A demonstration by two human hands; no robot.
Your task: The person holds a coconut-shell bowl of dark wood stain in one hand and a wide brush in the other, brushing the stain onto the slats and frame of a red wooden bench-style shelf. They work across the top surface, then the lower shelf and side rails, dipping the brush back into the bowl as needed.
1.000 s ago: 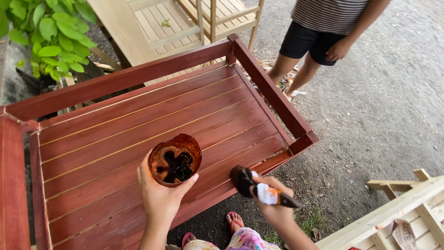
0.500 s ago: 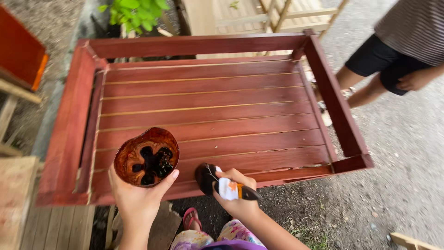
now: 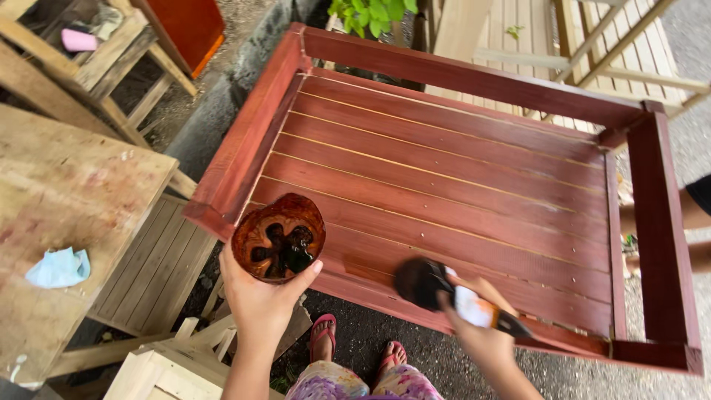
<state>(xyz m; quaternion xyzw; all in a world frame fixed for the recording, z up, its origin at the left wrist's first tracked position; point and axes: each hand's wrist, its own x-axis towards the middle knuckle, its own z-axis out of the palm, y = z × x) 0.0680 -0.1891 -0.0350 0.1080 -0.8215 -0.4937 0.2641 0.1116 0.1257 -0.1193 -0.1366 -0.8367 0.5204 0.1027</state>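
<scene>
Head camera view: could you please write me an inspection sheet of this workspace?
Surface: red-brown slatted wooden frame, stained, glossy in places.
Job's things: bowl with dark liquid; paintbrush, blurred, bristles at the frame's near edge.
Clutter: blue crumpled cloth on the worn table; pink object top left.
Grips: left hand holds the bowl from below; right hand holds the paintbrush.
Cables: nothing seen.
Surroundings: unpainted slatted furniture, plant, another person's legs at right.

Soft, even daylight without hard shadows; the brush (image 3: 421, 281) is motion-blurred, and the straight lines bend at the edges.
</scene>
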